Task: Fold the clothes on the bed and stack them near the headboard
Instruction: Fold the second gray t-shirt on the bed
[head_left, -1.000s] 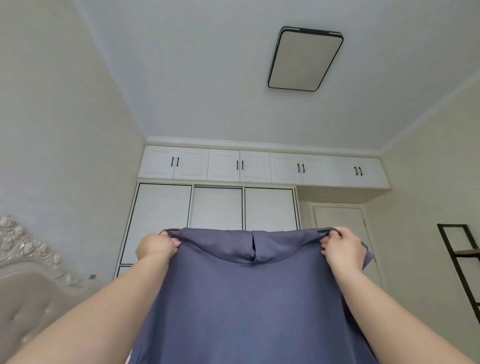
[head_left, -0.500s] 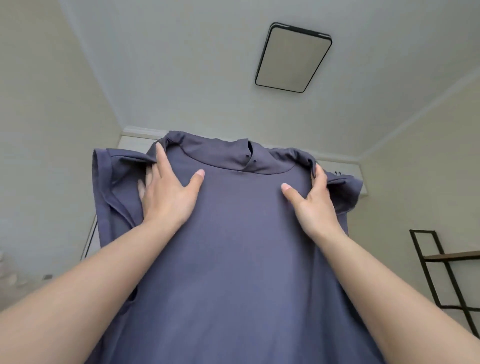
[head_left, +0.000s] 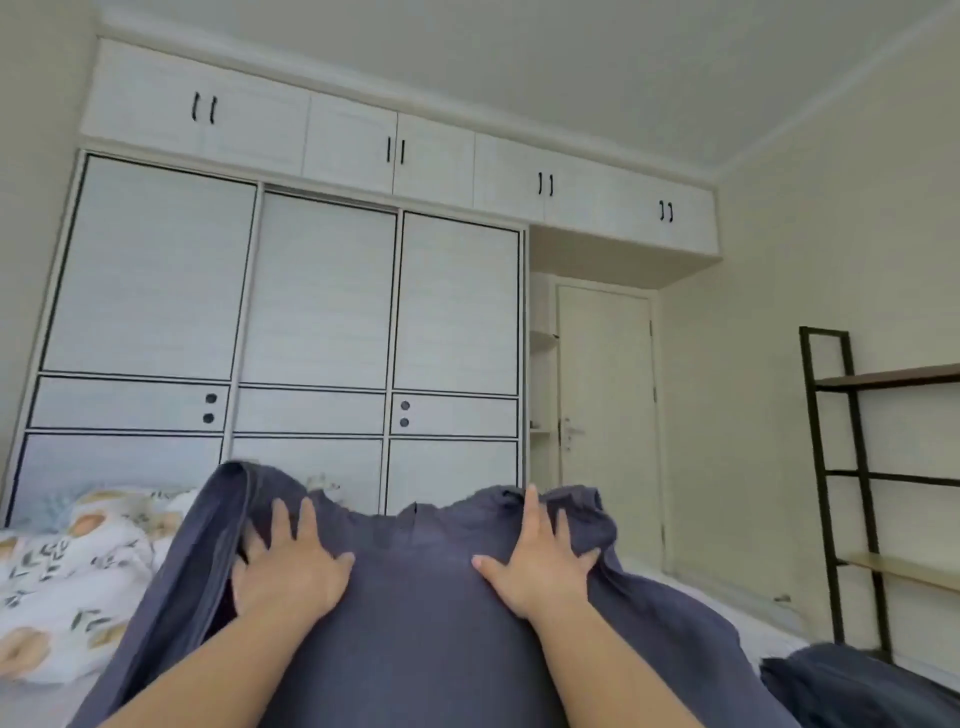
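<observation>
1. The blue-grey shirt (head_left: 415, 623) is spread out in front of the person, collar at the far edge, over the bed (head_left: 727, 613)
2. The left hand (head_left: 288, 566) lies flat on the shirt near the left shoulder, fingers spread wide, gripping nothing
3. The right hand (head_left: 540, 564) lies flat near the right shoulder, fingers also spread wide, thumb pointing inward
4. A floral quilt (head_left: 67, 571) sits bunched on the bed to the left
5. Another dark blue garment (head_left: 852, 686) lies at the lower right
6. A white wardrobe (head_left: 311, 312) stands behind, with a door (head_left: 605, 415) and a black shelf (head_left: 883, 467) to the right
</observation>
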